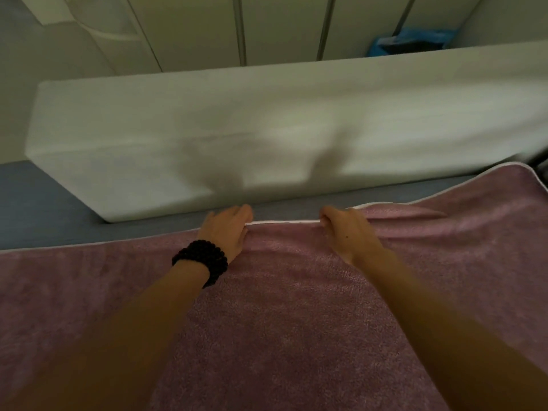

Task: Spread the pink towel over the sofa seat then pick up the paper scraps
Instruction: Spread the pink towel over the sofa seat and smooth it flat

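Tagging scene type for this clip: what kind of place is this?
Probably a home living area: a grey sofa seat with a white back cushion, a pink towel laid across it, and pale cabinet doors behind.

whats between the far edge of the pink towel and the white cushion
In the head view, a bare strip of grey sofa seat separates the pink towel from the white cushion.

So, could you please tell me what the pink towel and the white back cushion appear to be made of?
The pink towel looks like soft terry or fleece: a fuzzy, matte nap with a smooth white piped edge. The white back cushion seems to be a foam block under a smooth matte cover, judging by its boxy shape; blur leaves that open.
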Motion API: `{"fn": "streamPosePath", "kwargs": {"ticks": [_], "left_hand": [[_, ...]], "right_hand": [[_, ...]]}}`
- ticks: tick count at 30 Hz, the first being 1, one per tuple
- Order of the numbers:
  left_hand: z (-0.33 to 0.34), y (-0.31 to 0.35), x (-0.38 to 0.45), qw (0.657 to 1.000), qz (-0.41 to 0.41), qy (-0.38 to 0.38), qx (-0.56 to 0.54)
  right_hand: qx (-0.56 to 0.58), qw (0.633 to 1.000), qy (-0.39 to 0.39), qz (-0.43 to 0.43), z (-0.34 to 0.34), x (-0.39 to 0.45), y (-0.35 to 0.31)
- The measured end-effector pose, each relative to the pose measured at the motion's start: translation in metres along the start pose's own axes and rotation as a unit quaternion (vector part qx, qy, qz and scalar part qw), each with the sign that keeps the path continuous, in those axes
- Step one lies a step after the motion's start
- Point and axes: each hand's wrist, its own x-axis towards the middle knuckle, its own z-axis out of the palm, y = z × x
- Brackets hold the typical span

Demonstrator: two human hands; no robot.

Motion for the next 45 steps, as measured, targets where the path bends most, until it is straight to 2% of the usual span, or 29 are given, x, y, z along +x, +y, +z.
{"fn": "streamPosePath", "kwargs": {"ticks": [3,7,9,11,13,15,17,20,23,25,27,29,31,36,40,42,45], "left_hand": [[-0.001,0.008,0.006,0.996,0.005,0.04,0.082],[0.0,0.004,0.02,0.991,-0.018,0.037,0.13],[0.004,-0.001,0.023,0.992,-0.021,0.028,0.121],[0.009,-0.004,0.017,0.994,0.001,0.036,0.102],[0.017,0.0,0.005,0.995,0.031,0.038,0.081],[0.03,0.014,-0.004,0.996,0.057,0.026,0.06],[0.046,0.037,0.0,0.995,0.096,0.012,0.036],[0.071,0.088,0.024,0.985,0.169,-0.022,-0.009],[0.089,0.142,0.06,0.98,0.191,-0.046,-0.02],[0.096,0.176,0.085,0.977,0.211,-0.043,-0.01],[0.098,0.2,0.104,0.976,0.213,-0.043,-0.003],[0.1,0.216,0.121,0.978,0.202,-0.042,0.006],[0.102,0.225,0.131,0.98,0.193,-0.042,0.016],[0.11,0.231,0.139,0.98,0.187,-0.048,0.043],[0.113,0.235,0.148,0.979,0.186,-0.036,0.069],[0.119,0.24,0.154,0.977,0.191,-0.045,0.081],[0.135,0.239,0.159,0.979,0.16,-0.094,0.08]], "right_hand": [[0.021,0.998,0.064,0.0,0.008,0.002,-0.006],[0.053,0.989,0.135,0.022,0.023,0.018,-0.006],[0.041,0.991,0.126,0.031,0.035,0.022,0.0],[0.01,0.996,0.078,0.04,0.05,0.017,0.006],[0.0,0.999,0.042,0.009,0.061,0.007,0.01],[0.018,0.997,0.051,-0.047,0.061,-0.002,0.016],[0.029,0.994,0.082,-0.065,0.054,-0.005,0.03],[0.028,0.989,0.146,0.001,0.034,-0.009,0.061],[0.054,0.971,0.209,0.099,0.003,-0.009,0.107],[0.035,0.967,0.191,0.167,-0.02,-0.002,0.144],[-0.026,0.973,0.108,0.203,-0.035,0.007,0.172],[-0.06,0.977,0.034,0.204,-0.044,0.013,0.189],[-0.068,0.981,0.007,0.184,-0.048,0.018,0.194],[-0.086,0.981,0.021,0.174,-0.052,0.025,0.204],[-0.048,0.972,0.132,0.189,-0.048,0.038,0.209],[-0.018,0.969,0.16,0.189,-0.039,0.041,0.208],[-0.029,0.973,0.125,0.194,-0.013,0.027,0.2]]}}
